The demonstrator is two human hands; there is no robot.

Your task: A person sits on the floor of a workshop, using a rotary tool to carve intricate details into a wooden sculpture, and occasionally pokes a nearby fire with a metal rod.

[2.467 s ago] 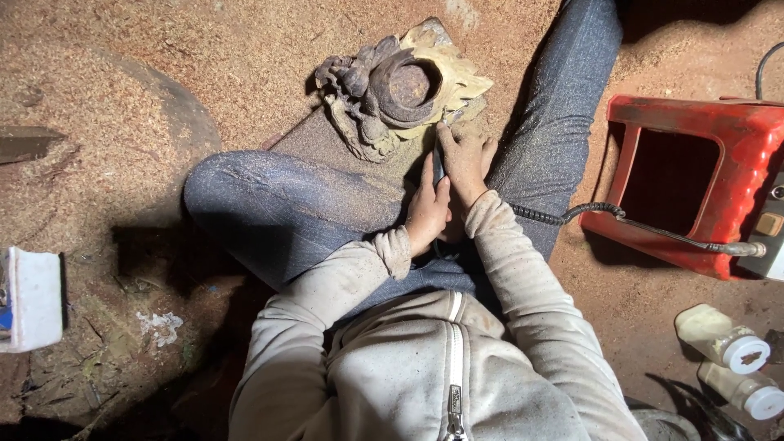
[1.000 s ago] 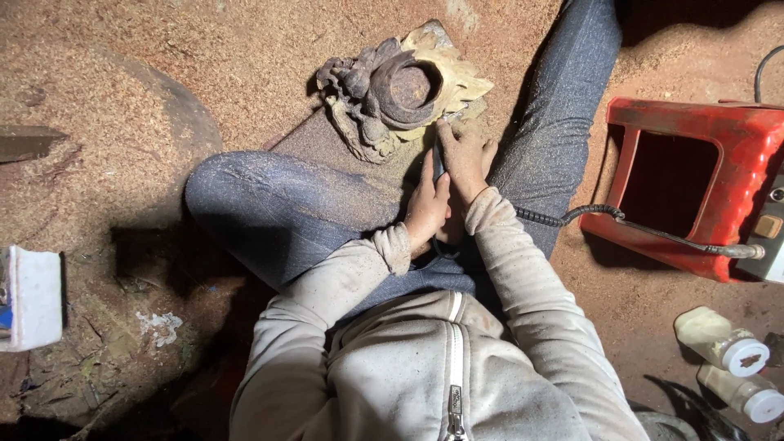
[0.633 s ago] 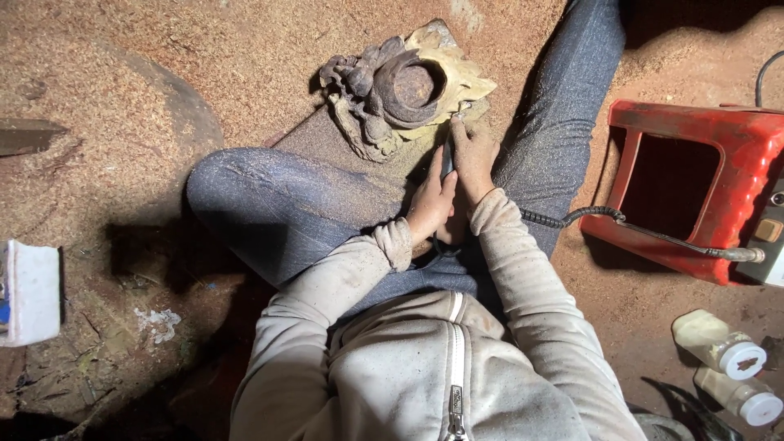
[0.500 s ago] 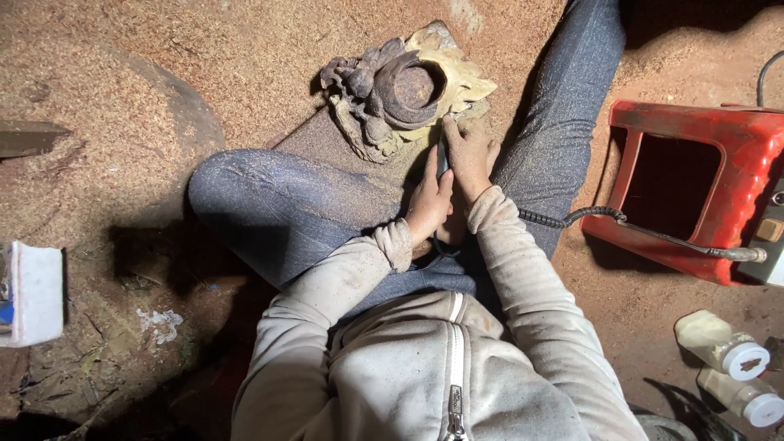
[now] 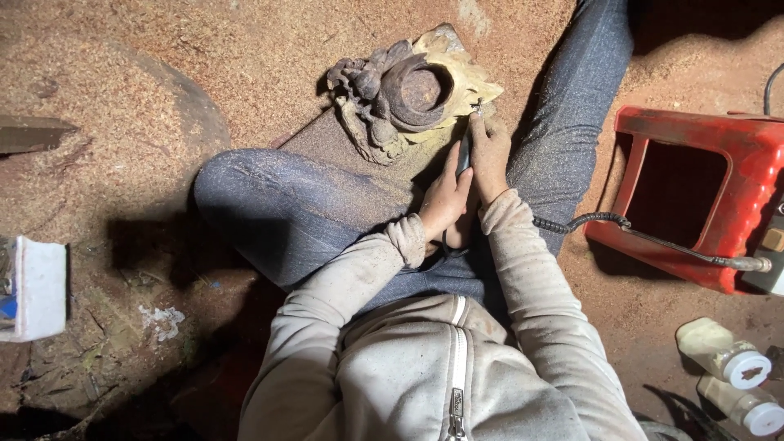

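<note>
I sit on the ground with a carved wooden ornament (image 5: 408,94) lying on a flat board (image 5: 327,143) before my crossed legs. Both hands hold a slim rotary carving handpiece (image 5: 465,147) whose tip touches the ornament's right edge. My right hand (image 5: 490,151) grips it near the tip. My left hand (image 5: 445,196) wraps its lower shaft. A dark flexible shaft cable (image 5: 637,233) runs from my lap to the right.
A red plastic stool (image 5: 702,196) lies on its side at the right, with a metal fitting (image 5: 772,257) beside it. Two capped bottles (image 5: 727,355) lie at lower right. A white box (image 5: 33,290) sits at the left edge. Sawdust covers the floor.
Both hands and the handpiece have shifted slightly up toward the ornament's right edge. The ornament has stayed put.
</note>
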